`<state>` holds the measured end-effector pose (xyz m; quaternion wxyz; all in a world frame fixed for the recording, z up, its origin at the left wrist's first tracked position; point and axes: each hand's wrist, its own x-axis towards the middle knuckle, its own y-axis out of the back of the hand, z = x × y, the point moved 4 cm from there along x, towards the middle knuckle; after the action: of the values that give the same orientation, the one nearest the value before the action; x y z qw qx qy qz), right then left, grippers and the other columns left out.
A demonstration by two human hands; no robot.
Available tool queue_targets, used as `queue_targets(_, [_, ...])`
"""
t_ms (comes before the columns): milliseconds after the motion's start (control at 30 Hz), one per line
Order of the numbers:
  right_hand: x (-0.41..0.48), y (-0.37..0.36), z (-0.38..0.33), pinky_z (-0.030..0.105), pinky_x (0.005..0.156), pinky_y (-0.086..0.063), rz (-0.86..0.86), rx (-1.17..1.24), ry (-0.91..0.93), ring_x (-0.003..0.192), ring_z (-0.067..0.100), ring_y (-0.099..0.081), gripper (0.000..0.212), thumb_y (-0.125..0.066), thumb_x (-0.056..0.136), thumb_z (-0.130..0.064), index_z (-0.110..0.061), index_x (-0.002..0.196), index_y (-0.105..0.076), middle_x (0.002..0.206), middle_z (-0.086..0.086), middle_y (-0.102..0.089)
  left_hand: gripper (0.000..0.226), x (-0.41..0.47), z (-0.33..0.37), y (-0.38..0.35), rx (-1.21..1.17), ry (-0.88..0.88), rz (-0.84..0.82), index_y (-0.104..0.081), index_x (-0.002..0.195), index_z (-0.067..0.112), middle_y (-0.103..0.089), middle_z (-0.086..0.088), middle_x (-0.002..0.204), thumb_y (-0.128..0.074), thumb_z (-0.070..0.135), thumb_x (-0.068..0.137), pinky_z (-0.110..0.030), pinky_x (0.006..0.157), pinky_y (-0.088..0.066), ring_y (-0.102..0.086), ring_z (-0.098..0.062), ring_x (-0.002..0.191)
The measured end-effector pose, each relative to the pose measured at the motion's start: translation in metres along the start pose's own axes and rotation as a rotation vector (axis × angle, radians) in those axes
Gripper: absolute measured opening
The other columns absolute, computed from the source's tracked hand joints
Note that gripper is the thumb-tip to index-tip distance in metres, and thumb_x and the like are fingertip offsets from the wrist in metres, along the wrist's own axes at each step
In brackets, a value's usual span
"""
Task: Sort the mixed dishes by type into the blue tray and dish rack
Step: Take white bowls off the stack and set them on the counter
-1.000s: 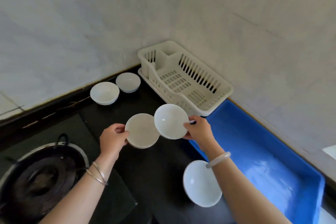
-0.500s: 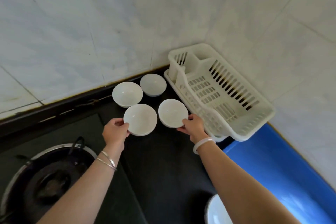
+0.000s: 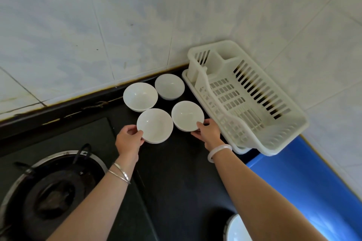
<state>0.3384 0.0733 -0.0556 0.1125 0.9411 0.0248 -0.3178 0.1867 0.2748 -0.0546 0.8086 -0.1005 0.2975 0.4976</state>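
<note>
— Bowls, count?
— Four, white, mouths up, in a square at the counter's (image 3: 176,172) back edge: far-left bowl (image 3: 140,96), far-right bowl (image 3: 169,86), near-left bowl (image 3: 154,125), near-right bowl (image 3: 187,116).
— Hands?
— Left hand (image 3: 128,140) pinches the near-left bowl's rim; right hand (image 3: 207,133) pinches the near-right bowl's rim.
— Containers?
— One dish rack (image 3: 278,147), long axis running from the back corner towards one blue tray (image 3: 313,191). All the bowls stand on the counter beside the rack.

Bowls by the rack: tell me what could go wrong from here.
1. The left hand grips the front-left bowl close to the back-left bowl; they could clink or chip.
2. The right hand holds the front-right bowl close beside the dish rack; it may bump.
3. The white dish lies under the right forearm; a pullback might hit it.
</note>
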Motion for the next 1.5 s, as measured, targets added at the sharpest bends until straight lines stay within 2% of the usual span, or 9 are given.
queue_targets(100, [-0.004,0.001,0.005,0.031,0.062,-0.059,-0.061,0.098,-0.058,0.084,0.021,-0.066,0.025,-0.059,0.092,-0.014,-0.014,0.114,-0.05,0.117,0.014,-0.058,0.03,-0.005,-0.006,0.0,-0.044,0.063,-0.06,-0.054,0.117,0.014,-0.058,-0.008,0.117,-0.058,0.007,0.087,-0.035,0.078,-0.054,-0.06,-0.025,0.102])
queue_targets(267, [-0.009,0.003,0.012,0.027,0.063,-0.057,-0.111,0.268,-0.098,0.085,0.022,-0.067,0.036,-0.056,0.093,-0.009,-0.007,0.129,-0.051,0.119,0.018,-0.061,0.036,-0.021,-0.024,-0.006,-0.249,0.295,-0.17,-0.045,0.128,0.015,-0.055,-0.011,0.116,-0.052,0.017,0.093,-0.036,0.071,-0.055,-0.062,-0.029,0.098])
queue_targets(500, [-0.01,-0.005,0.003,0.029,0.073,-0.057,-0.083,0.304,-0.105,0.1,0.029,-0.065,0.037,-0.055,0.093,-0.005,-0.003,0.13,-0.051,0.123,0.021,-0.06,0.033,-0.023,-0.026,-0.016,-0.359,0.345,-0.093,-0.05,0.126,0.012,-0.056,-0.008,0.108,-0.052,0.011,0.092,-0.042,0.083,-0.057,-0.059,-0.017,0.077])
queue_targets(700, [-0.007,-0.012,-0.001,0.028,0.07,-0.057,-0.055,0.282,-0.101,0.105,0.032,-0.064,0.039,-0.056,0.092,-0.004,-0.002,0.13,-0.051,0.124,0.021,-0.059,0.032,-0.026,-0.026,-0.017,-0.366,0.341,-0.042,-0.052,0.123,0.012,-0.057,-0.008,0.106,-0.054,0.012,0.091,-0.039,0.08,-0.058,-0.062,-0.018,0.074])
queue_targets(900, [-0.01,-0.01,-0.002,0.03,0.07,-0.056,-0.078,0.285,-0.127,0.093,0.027,-0.066,0.041,-0.056,0.094,-0.011,-0.006,0.134,-0.048,0.123,0.019,-0.061,0.031,-0.028,-0.026,-0.017,-0.354,0.331,-0.018,-0.051,0.122,0.011,-0.056,-0.008,0.106,-0.054,0.013,0.091,-0.039,0.077,-0.058,-0.062,-0.019,0.074])
queue_targets(1000, [-0.017,-0.009,-0.003,0.03,0.069,-0.055,-0.117,0.229,-0.138,0.092,0.025,-0.066,0.044,-0.053,0.096,-0.021,-0.011,0.138,-0.044,0.126,0.016,-0.06,0.033,-0.031,-0.025,-0.016,-0.343,0.311,-0.017,-0.05,0.124,0.013,-0.056,-0.011,0.115,-0.053,0.013,0.092,-0.036,0.077,-0.057,-0.064,-0.021,0.083])
queue_targets(1200, [-0.037,0.01,-0.007,0.036,0.087,-0.054,-0.187,0.03,-0.066,0.108,0.028,-0.062,0.046,-0.048,0.098,-0.03,-0.015,0.14,-0.041,0.134,0.011,-0.055,0.043,-0.053,-0.028,-0.014,-0.217,0.199,-0.085,-0.041,0.137,0.014,-0.052,-0.011,0.132,-0.047,0.015,0.095,-0.031,0.089,-0.051,-0.058,-0.022,0.112])
queue_targets(1400, [-0.081,0.069,-0.003,0.024,0.072,-0.052,-0.141,-0.304,0.132,0.085,0.013,-0.063,0.031,-0.044,0.099,-0.03,-0.017,0.124,-0.056,0.107,-0.001,-0.064,0.036,-0.1,-0.047,-0.017,0.057,-0.025,-0.29,-0.05,0.13,0.009,-0.058,-0.01,0.124,-0.047,0.015,0.095,-0.029,0.089,-0.049,-0.06,-0.017,0.104])
queue_targets(1500, [-0.11,0.115,0.013,0.032,0.076,-0.053,-0.047,-0.539,0.231,0.084,0.017,-0.063,0.025,-0.044,0.097,-0.031,-0.019,0.108,-0.063,0.096,0.0,-0.066,0.031,-0.131,-0.054,-0.025,0.237,-0.192,-0.436,-0.057,0.123,0.009,-0.063,-0.009,0.117,-0.047,0.015,0.095,-0.031,0.091,-0.05,-0.062,-0.016,0.099])
